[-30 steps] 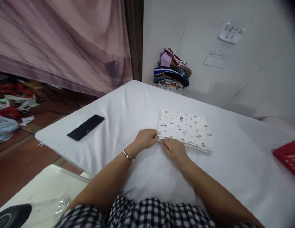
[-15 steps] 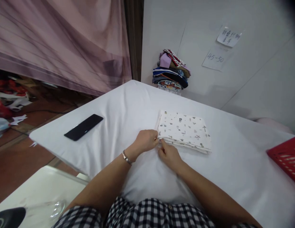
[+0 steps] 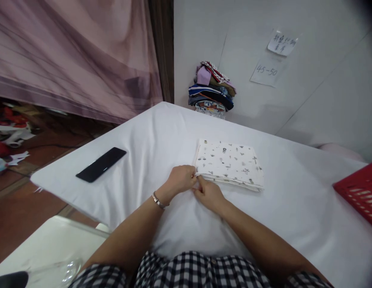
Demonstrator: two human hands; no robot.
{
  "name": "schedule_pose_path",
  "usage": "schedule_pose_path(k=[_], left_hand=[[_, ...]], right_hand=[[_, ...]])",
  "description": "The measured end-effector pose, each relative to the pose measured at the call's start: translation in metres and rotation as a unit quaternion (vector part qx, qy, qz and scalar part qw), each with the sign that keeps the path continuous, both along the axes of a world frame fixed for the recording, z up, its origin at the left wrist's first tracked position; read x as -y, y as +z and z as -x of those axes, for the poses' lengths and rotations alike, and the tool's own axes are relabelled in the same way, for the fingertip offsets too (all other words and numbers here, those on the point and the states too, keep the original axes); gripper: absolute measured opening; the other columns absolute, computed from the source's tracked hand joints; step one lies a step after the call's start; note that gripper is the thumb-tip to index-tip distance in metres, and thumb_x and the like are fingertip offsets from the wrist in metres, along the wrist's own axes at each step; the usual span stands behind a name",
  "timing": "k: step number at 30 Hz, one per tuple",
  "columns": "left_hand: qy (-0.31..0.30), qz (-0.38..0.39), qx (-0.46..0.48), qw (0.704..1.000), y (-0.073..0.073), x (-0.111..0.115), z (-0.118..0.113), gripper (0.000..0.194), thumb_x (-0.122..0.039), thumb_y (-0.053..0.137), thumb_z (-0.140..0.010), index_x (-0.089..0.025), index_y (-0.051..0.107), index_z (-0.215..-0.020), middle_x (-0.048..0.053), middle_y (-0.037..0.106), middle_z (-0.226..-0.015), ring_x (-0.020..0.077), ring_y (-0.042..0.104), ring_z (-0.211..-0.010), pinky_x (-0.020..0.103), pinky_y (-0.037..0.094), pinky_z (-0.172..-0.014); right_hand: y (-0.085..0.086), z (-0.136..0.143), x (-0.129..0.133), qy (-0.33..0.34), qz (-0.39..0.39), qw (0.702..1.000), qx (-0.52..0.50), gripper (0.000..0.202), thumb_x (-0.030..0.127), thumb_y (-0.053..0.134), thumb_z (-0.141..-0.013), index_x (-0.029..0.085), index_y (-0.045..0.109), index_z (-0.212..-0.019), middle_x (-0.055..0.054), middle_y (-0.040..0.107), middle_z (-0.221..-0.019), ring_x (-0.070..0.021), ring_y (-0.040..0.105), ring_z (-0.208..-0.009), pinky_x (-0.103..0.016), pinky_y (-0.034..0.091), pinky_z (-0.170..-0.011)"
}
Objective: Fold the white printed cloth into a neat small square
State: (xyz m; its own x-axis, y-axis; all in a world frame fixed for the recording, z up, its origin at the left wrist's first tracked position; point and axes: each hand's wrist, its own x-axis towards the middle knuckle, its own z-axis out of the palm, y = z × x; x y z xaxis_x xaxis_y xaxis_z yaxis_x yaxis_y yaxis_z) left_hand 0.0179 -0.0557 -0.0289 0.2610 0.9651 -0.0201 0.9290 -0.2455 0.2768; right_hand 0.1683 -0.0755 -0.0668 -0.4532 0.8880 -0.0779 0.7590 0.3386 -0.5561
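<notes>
A folded white cloth (image 3: 229, 162) with small grey and green prints lies in layers on the white-covered table. At its near left corner, my left hand (image 3: 183, 178) has its fingers closed on the cloth's edge; a silver bracelet circles that wrist. My right hand (image 3: 210, 195) is just beside it, thumb and fingers pinched on the front edge of the same corner. The fingertips of both hands are partly hidden at the corner.
A black phone (image 3: 101, 164) lies on the table (image 3: 150, 136) at the left. Folded clothes (image 3: 211, 90) are stacked beyond the far edge. A red basket (image 3: 358, 192) is at the right. A white surface (image 3: 54, 244) is at the lower left.
The whole view has shifted slightly, so things appear a little further left. Both hands remain at the cloth's near left corner, and the cloth looks much the same.
</notes>
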Motion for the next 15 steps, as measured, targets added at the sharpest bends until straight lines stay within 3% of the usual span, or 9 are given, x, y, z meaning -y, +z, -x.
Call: schedule_pose_path(k=[10,15], left_hand=[[0.031,0.024,0.129,0.991,0.0013,-0.0027,0.0070,0.019,-0.038,0.054,-0.075,-0.022,0.054,-0.085,-0.001,0.063,-0.083,0.0161,0.057,-0.070,0.028,0.039,-0.062],[0.004,0.039,0.214,0.976,-0.0072,-0.0074,0.0108,0.021,-0.036,0.052,-0.077,-0.024,0.051,-0.094,-0.003,0.062,-0.086,0.0121,0.056,-0.065,0.025,0.040,-0.060]], right_hand=[[-0.0048,-0.0006,-0.0015,-0.005,-0.011,0.999,-0.032,0.029,0.036,0.049,-0.085,0.019,0.048,-0.109,0.000,0.063,-0.071,-0.0156,0.054,-0.062,-0.025,0.028,-0.055],[-0.0042,-0.0057,-0.0067,-0.009,0.053,0.991,-0.126,0.037,0.036,0.057,-0.081,0.023,0.048,-0.114,0.005,0.058,-0.064,-0.0122,0.050,-0.056,-0.024,0.031,-0.053]])
